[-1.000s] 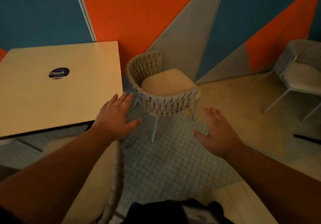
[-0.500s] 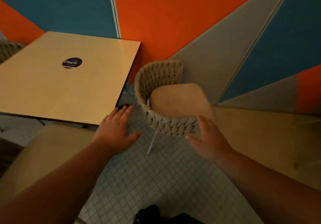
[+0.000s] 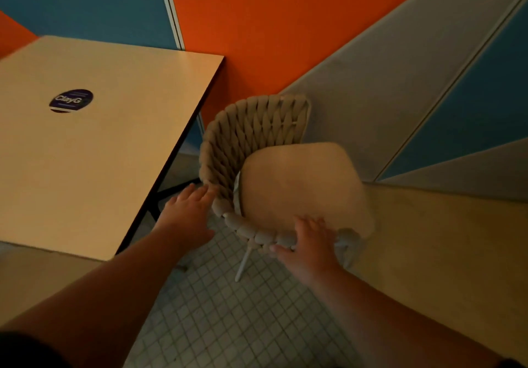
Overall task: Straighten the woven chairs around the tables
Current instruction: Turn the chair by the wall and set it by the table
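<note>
Woven chair [image 3: 251,145] just R of table [image 3: 100,153], close to its R edge but apart from it, and near the wall [image 3: 257,25]. Curved woven back on the table side and the near side, open front toward the wall on the R. Beige cushion [image 3: 303,185] in the seat, far-R edge blurred. R hand [image 3: 311,245] on near rim of the back: fingers [image 3: 314,225] laid over the top toward the cushion, thumb against the outer weave, rim pinched btw thumb and fingers. L hand [image 3: 185,213] flat, palm down, fingers straight and close together, tips at the outer weave at the L bend of the back; touching or a hair off, cannot tell. Both forearms bare, reaching in from bottom of view. One thin pale chair leg [image 3: 243,262] visible under the near rim, foot on small-square tile floor [image 3: 228,325]; other legs hidden or blurred. Table w/ pale rectangular top and dark edge, dark round sticker [image 3: 71,100] reading "ClayG" toward its L part, dark base [image 3: 158,205] partly visible below the R edge, beyond the L hand. Wall in orange, blue and grey angled panels. Plain tan floor strip [image 3: 428,239] R of the tiles, along the foot of the wall. Dim, warm light overall.
</note>
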A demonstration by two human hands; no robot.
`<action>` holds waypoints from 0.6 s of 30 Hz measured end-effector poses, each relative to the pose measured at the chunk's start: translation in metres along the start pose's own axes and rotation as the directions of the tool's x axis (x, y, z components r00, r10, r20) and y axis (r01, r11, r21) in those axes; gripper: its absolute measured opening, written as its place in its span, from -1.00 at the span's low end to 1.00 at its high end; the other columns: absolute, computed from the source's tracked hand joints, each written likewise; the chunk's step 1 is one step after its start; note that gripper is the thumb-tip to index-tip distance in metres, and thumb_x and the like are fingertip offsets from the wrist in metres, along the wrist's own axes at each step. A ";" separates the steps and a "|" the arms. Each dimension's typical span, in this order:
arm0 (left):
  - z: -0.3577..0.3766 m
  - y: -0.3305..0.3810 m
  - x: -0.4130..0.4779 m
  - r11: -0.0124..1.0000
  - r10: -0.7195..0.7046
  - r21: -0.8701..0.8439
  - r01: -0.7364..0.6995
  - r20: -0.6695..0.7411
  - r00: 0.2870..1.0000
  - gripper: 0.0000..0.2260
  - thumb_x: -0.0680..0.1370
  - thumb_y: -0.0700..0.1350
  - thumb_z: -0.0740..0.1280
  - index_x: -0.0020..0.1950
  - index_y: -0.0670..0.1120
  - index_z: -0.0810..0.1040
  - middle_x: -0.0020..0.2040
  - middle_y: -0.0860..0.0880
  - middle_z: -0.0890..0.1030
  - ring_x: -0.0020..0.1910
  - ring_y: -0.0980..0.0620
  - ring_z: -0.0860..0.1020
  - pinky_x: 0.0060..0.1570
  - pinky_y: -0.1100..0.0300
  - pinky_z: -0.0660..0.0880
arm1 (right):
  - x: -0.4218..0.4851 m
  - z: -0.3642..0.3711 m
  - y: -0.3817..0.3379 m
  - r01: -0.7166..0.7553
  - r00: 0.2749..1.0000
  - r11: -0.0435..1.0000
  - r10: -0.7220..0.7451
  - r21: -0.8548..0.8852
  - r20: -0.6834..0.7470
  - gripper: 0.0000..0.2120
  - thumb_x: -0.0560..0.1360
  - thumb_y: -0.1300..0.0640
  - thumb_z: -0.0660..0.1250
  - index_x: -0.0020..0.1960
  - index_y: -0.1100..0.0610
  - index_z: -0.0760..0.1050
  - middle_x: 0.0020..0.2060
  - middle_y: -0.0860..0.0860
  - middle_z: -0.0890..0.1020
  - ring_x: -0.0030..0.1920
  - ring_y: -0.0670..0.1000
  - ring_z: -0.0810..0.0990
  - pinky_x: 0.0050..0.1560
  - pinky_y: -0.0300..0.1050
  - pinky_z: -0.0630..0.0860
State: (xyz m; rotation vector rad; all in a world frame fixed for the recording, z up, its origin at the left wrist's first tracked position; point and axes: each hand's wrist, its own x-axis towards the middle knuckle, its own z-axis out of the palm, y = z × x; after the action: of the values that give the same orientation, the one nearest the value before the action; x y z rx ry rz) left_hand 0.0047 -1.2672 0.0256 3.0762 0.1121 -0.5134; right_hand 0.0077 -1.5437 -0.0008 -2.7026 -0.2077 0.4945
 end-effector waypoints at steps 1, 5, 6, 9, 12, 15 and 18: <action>0.002 0.000 0.016 0.999 0.003 0.053 -0.003 0.006 1.000 -0.09 0.50 0.17 0.41 0.64 0.10 -0.12 0.66 0.02 -0.02 0.62 -0.11 -0.08 0.53 -0.13 0.06 | 0.014 0.003 0.000 -0.002 0.995 0.999 0.007 -0.047 0.095 -0.10 0.42 -0.51 0.19 0.61 -0.05 0.16 0.58 0.05 0.24 0.60 0.25 0.01 0.53 0.31 0.00; 0.010 0.006 0.079 0.966 0.028 0.257 -0.037 0.040 0.999 -0.22 0.53 0.19 0.36 0.63 0.12 0.01 0.64 -0.02 0.01 0.61 -0.16 -0.06 0.50 -0.15 0.13 | 0.042 0.027 0.003 0.004 0.972 0.985 0.036 -0.172 0.232 -0.32 0.48 -0.51 0.12 0.45 -0.15 0.35 0.47 -0.02 0.35 0.58 0.25 -0.02 0.43 0.45 -0.26; 0.013 0.009 0.092 0.943 0.051 0.324 -0.069 0.062 0.997 -0.25 0.51 0.21 0.36 0.61 0.13 0.08 0.63 -0.01 0.04 0.60 -0.17 -0.05 0.48 -0.16 0.14 | 0.043 0.031 0.005 0.016 0.980 0.984 0.020 -0.175 0.200 -0.40 0.50 -0.48 0.13 0.38 -0.15 0.39 0.44 -0.04 0.37 0.56 0.24 0.00 0.41 0.46 -0.26; 0.020 0.005 0.120 0.837 0.169 0.487 -0.250 0.204 0.964 -0.37 0.45 0.21 0.34 0.52 0.20 0.29 0.57 0.07 0.23 0.57 -0.14 0.06 0.52 -0.19 0.04 | 0.048 0.042 0.015 0.044 0.992 0.993 -0.031 -0.108 0.119 -0.63 0.58 -0.32 0.20 0.25 -0.11 0.44 0.33 -0.10 0.42 0.50 0.18 0.11 0.42 0.46 -0.26; 0.026 -0.001 0.129 0.816 0.242 0.480 -0.320 0.219 0.945 -0.44 0.38 0.28 0.27 0.39 0.28 0.42 0.44 0.20 0.40 0.47 -0.02 0.24 0.49 -0.22 0.00 | 0.049 0.045 0.023 0.073 0.995 0.993 -0.067 -0.089 0.071 -0.68 0.61 -0.25 0.19 0.28 -0.14 0.43 0.31 -0.14 0.43 0.46 0.12 0.15 0.44 0.41 -0.28; 0.034 0.004 0.121 0.845 0.241 0.445 -0.297 0.180 0.954 -0.39 0.33 0.44 0.16 0.34 0.29 0.48 0.34 0.25 0.46 0.41 0.02 0.31 0.48 -0.19 -0.02 | 0.045 0.042 0.029 0.107 0.993 0.990 -0.102 -0.086 0.064 -0.66 0.61 -0.24 0.20 0.32 -0.16 0.42 0.32 -0.17 0.43 0.44 0.09 0.17 0.45 0.38 -0.23; 0.043 0.019 0.106 0.884 0.220 0.394 -0.251 0.122 0.968 -0.37 0.24 0.53 0.13 0.18 0.29 0.56 0.12 0.23 0.55 0.27 0.05 0.40 0.43 -0.13 0.03 | 0.043 0.032 0.051 0.151 0.987 0.981 -0.143 -0.125 0.071 -0.69 0.59 -0.25 0.23 0.26 -0.16 0.43 0.26 -0.18 0.45 0.41 0.09 0.21 0.44 0.38 -0.10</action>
State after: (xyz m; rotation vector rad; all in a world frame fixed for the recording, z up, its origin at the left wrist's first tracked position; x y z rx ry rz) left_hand 0.0926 -1.2801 -0.0490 3.3892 -0.4235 -0.7160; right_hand 0.0401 -1.5705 -0.0618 -2.7730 -0.4680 0.5373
